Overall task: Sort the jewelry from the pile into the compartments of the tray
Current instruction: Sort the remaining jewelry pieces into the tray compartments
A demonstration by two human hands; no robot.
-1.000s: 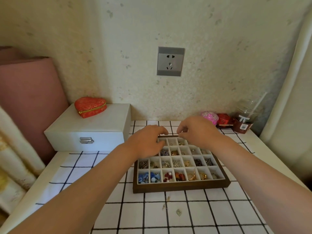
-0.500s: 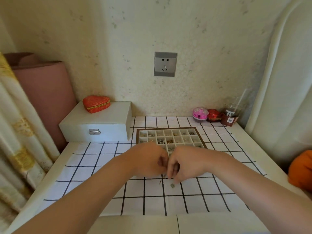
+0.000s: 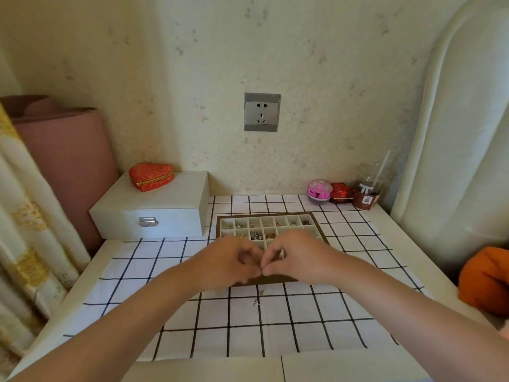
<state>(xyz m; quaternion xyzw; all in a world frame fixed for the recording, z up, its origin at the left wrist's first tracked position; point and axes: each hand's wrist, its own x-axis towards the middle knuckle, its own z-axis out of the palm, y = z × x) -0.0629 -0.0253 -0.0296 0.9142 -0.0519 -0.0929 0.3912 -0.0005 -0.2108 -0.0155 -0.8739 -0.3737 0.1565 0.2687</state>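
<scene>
At the far left we see a white box [image 3: 165, 213] on the counter [image 3: 399, 244], with a red heart-shaped pouch [image 3: 151, 176] on its lid. A checked cloth [image 3: 165, 274] covers the counter. The tray [image 3: 286, 229] lies on the cloth just right of the box, and sorted jewelry [image 3: 256, 236] shows in its far compartments. The left grip [image 3: 228, 260] and the right grip [image 3: 300, 257] hang over the tray's near half, fingers curled and tips pinched together where the two meet. We cannot tell whether anything sits between them. Two loose pieces [image 3: 256, 302] lie on the cloth just in front of the tray. Far right stand a pink ball [image 3: 319, 190], a red case [image 3: 341, 192] and a cup [image 3: 367, 188].
</scene>
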